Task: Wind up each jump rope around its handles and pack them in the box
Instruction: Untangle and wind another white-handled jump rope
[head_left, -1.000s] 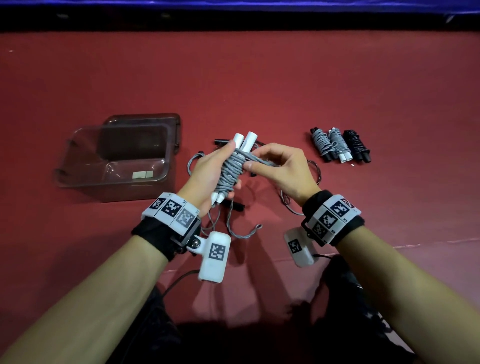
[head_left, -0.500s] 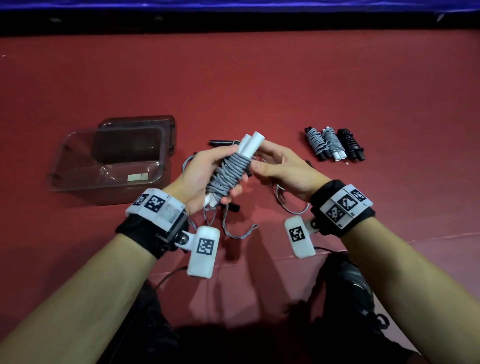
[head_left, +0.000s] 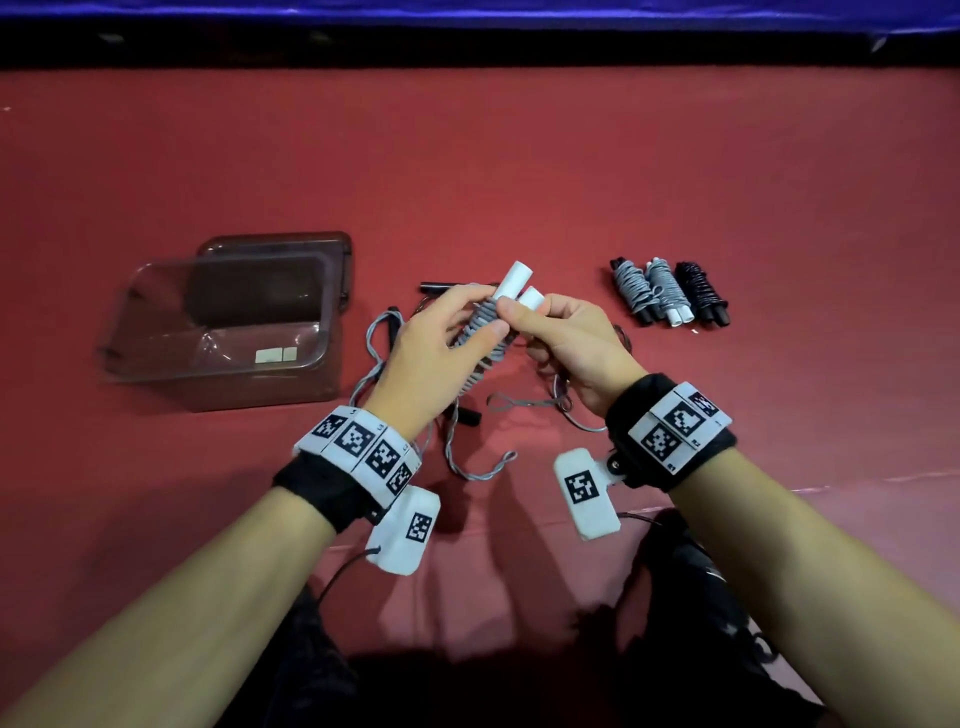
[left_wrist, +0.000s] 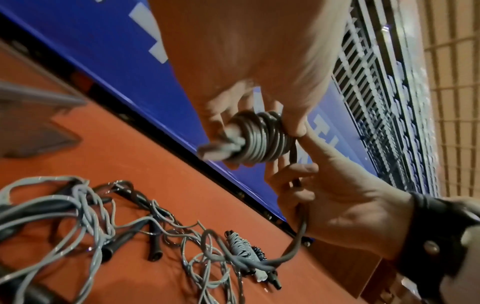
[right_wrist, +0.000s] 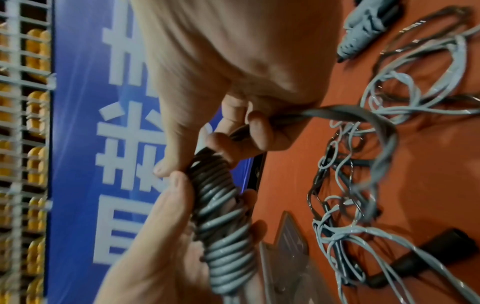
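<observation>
Winding continues: left hand grips the grey-corded, white-handled jump rope bundle right of the clear plastic box, steadying it while right hand fingers pinch the loose cord taut.

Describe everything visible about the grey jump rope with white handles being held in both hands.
The grey jump rope has two white tube handles held side by side, their ends sticking up and away from the person. Smooth grey cord, plastic-looking, is coiled in tight turns around both handles. It is held tilted above the red mat. The left hand grips the wound bundle; the right hand pinches the loose cord near the top, and that unwound tail curves down toward the mat.
</observation>
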